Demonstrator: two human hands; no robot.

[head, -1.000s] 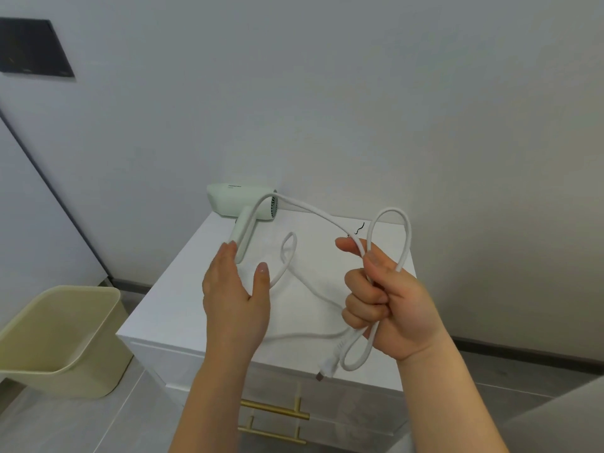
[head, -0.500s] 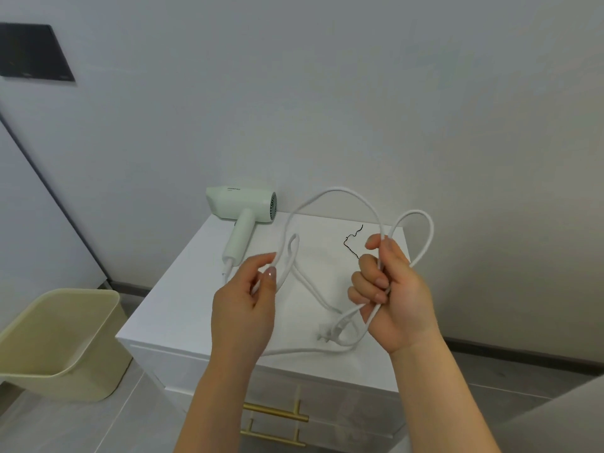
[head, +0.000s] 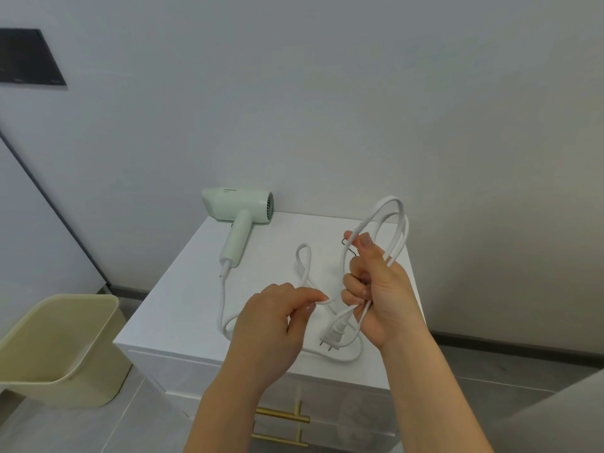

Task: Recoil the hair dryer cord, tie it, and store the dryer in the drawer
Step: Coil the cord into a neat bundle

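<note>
A pale green hair dryer (head: 240, 212) lies on its side at the back left of the white cabinet top (head: 183, 295). Its white cord (head: 223, 299) runs from the handle toward the front, then across to my hands. My right hand (head: 376, 289) grips a bundle of cord loops that rise above my fist. The plug (head: 333, 336) hangs just below that fist. My left hand (head: 277, 325) pinches the cord between thumb and fingertips, close to the left of my right hand. A thin black twist tie (head: 346, 243) lies on the top behind my right hand.
The cabinet has drawers with gold bar handles (head: 282, 416) at its front, below my arms. A beige plastic bin (head: 62, 348) stands on the floor to the left. A white wall is right behind the cabinet. Grey tiled floor surrounds it.
My left hand slid along the cord toward my right hand. Another loop has gathered in my right fist, and the loops stand taller. The plug now hangs below that hand.
</note>
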